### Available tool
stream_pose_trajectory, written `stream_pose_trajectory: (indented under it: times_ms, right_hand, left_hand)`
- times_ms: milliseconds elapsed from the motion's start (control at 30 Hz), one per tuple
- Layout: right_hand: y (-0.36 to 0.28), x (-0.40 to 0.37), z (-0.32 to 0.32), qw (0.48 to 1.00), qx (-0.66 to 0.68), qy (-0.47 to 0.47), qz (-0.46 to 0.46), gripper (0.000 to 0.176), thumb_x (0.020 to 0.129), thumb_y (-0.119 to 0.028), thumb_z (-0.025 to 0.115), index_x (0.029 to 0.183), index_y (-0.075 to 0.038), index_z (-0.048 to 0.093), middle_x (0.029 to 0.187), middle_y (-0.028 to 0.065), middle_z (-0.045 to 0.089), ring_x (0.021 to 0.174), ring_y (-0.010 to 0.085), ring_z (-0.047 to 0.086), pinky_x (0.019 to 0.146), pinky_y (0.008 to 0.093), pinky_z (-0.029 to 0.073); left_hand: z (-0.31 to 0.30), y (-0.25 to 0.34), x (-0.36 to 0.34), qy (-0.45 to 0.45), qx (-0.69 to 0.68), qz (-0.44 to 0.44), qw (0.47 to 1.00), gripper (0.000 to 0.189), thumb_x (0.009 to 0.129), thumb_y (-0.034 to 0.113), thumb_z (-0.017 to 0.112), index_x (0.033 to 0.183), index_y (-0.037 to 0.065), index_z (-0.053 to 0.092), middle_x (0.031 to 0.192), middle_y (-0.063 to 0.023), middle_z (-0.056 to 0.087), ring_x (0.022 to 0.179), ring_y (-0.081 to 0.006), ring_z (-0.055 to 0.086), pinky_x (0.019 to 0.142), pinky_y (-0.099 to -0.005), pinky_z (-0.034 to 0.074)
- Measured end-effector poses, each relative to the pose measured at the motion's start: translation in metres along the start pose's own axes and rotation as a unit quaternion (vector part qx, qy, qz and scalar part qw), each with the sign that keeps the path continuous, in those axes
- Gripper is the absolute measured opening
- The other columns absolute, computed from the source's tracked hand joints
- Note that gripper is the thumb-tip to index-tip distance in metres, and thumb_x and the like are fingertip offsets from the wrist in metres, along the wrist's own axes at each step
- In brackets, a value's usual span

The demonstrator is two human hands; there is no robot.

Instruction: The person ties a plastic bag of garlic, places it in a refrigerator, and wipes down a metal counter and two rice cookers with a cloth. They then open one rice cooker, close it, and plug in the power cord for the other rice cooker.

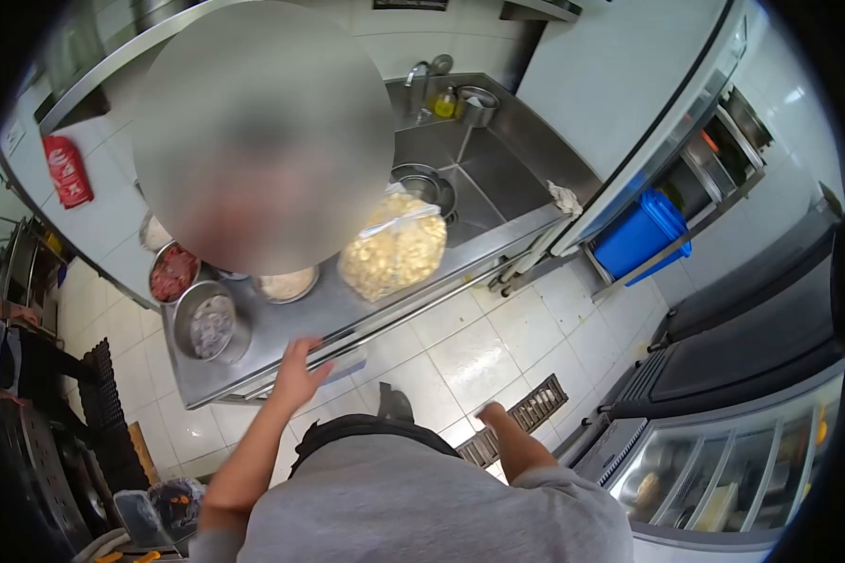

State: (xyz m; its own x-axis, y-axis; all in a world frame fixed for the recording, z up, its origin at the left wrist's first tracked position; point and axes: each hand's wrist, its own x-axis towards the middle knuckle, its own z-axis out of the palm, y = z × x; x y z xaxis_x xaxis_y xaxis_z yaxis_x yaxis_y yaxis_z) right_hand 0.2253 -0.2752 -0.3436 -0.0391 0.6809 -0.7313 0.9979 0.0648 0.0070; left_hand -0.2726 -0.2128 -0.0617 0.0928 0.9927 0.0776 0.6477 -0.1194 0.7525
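My left hand (300,372) is at the front edge of the steel counter (324,324), fingers apart, with nothing in it. Closest to it on the counter are a metal pot (238,340) of greyish pieces and a bowl of pale food (288,284). A bowl of red chopped meat (172,274) stands behind the pot. Further right, a clear plastic bag of pale yellow chunks (394,251) lies near the sink. My right hand (488,411) hangs low at my right side above the floor, its fingers mostly hidden from this angle.
A large blurred circle covers the counter's back left. The sink (479,202) has a tap (417,73) behind it. A blue bin (643,235) sits at right, above a glass-topped display case (723,479). A floor drain grate (526,418) lies ahead. Another person (14,352) stands far left.
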Motion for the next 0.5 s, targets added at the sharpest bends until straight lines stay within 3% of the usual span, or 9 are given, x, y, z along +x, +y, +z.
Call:
stream_pose_trajectory:
  times_ms: [67,133,167,200,267,300,367,433,500]
  right_hand:
    - [0.049,-0.057,0.009,0.986,0.157,0.011,0.049,0.042,0.084,-0.043,0.061,0.088,-0.002,0.069,0.084,0.0166,0.069,0.069,0.0295,0.066,0.066,0.0415,0.053]
    - [0.14,-0.021,0.138,0.951,0.27,-0.049,0.14,0.031,0.083,-0.032,0.066,0.09,-0.002,0.067,0.08,0.0162,0.067,0.06,0.0266,0.064,0.056,0.0413,0.053]
    - [0.122,-0.074,0.09,0.797,0.512,-0.029,0.318,0.024,0.081,-0.023,0.069,0.093,-0.003,0.064,0.078,0.0151,0.066,0.062,0.0263,0.063,0.053,0.0402,0.052]
    - [0.128,-0.097,0.086,0.748,0.581,-0.011,0.321,0.023,0.082,-0.022,0.068,0.091,-0.002,0.062,0.078,0.0145,0.065,0.062,0.0259,0.063,0.053,0.0392,0.052]
    - [0.131,-0.122,0.084,0.701,0.627,0.012,0.34,0.019,0.081,-0.019,0.068,0.088,-0.002,0.064,0.074,0.0131,0.064,0.061,0.0251,0.062,0.052,0.0381,0.05]
    - [0.131,-0.133,0.083,0.658,0.663,0.038,0.356,0.015,0.08,-0.017,0.069,0.086,-0.003,0.066,0.07,0.0116,0.063,0.06,0.0242,0.062,0.05,0.0371,0.049]
    - [0.128,-0.148,0.089,0.639,0.682,0.041,0.354,0.014,0.08,-0.016,0.067,0.087,-0.004,0.065,0.071,0.0105,0.063,0.06,0.0224,0.062,0.05,0.0364,0.049]
    - [0.119,-0.158,0.097,0.599,0.716,0.052,0.355,0.014,0.08,-0.014,0.066,0.09,-0.004,0.064,0.072,0.0087,0.063,0.059,0.02,0.061,0.05,0.0354,0.049]
    - [0.11,-0.158,0.117,0.582,0.73,0.036,0.357,0.015,0.08,-0.014,0.065,0.091,-0.004,0.063,0.074,0.0074,0.063,0.06,0.0184,0.061,0.05,0.0344,0.049]
  left_hand:
    - [0.024,0.056,0.086,0.043,0.073,0.056,0.995,0.071,0.075,0.03,0.076,0.131,0.001,0.045,0.136,-0.0255,0.042,0.128,-0.0408,0.04,0.105,-0.0421,0.035]
    - [0.058,0.1,0.163,0.089,0.108,0.02,0.99,0.088,0.073,0.045,0.073,0.14,0.003,0.036,0.141,-0.0262,0.037,0.131,-0.0402,0.037,0.109,-0.0442,0.031]
    - [0.077,0.112,0.196,0.115,0.128,-0.002,0.985,0.092,0.073,0.05,0.072,0.142,0.004,0.034,0.141,-0.0259,0.037,0.131,-0.0398,0.037,0.109,-0.0449,0.029]
    - [0.095,0.114,0.223,0.106,0.132,0.004,0.986,0.092,0.073,0.05,0.072,0.142,0.004,0.034,0.141,-0.0259,0.037,0.131,-0.0398,0.037,0.109,-0.0449,0.029]
    - [0.136,0.113,0.266,0.11,0.21,-0.104,0.966,0.083,0.074,0.055,0.068,0.135,0.004,0.044,0.136,-0.0241,0.044,0.129,-0.0368,0.04,0.106,-0.048,0.031]
    - [0.145,0.108,0.278,0.1,0.216,-0.099,0.966,0.083,0.074,0.055,0.068,0.135,0.004,0.044,0.136,-0.0241,0.044,0.129,-0.0368,0.04,0.106,-0.048,0.031]
    - [0.144,0.081,0.296,0.11,0.308,-0.048,0.944,0.065,0.078,0.056,0.064,0.118,0.006,0.057,0.119,-0.0211,0.058,0.115,-0.0368,0.051,0.095,-0.0487,0.04]
    - [0.137,0.053,0.316,0.114,0.275,-0.044,0.954,0.056,0.081,0.058,0.058,0.103,0.006,0.061,0.096,-0.0185,0.065,0.094,-0.0379,0.06,0.08,-0.0477,0.046]
    - [0.131,0.027,0.338,0.113,0.27,-0.01,0.956,0.055,0.083,0.058,0.057,0.099,0.006,0.063,0.089,-0.019,0.065,0.087,-0.0387,0.061,0.076,-0.0464,0.047]
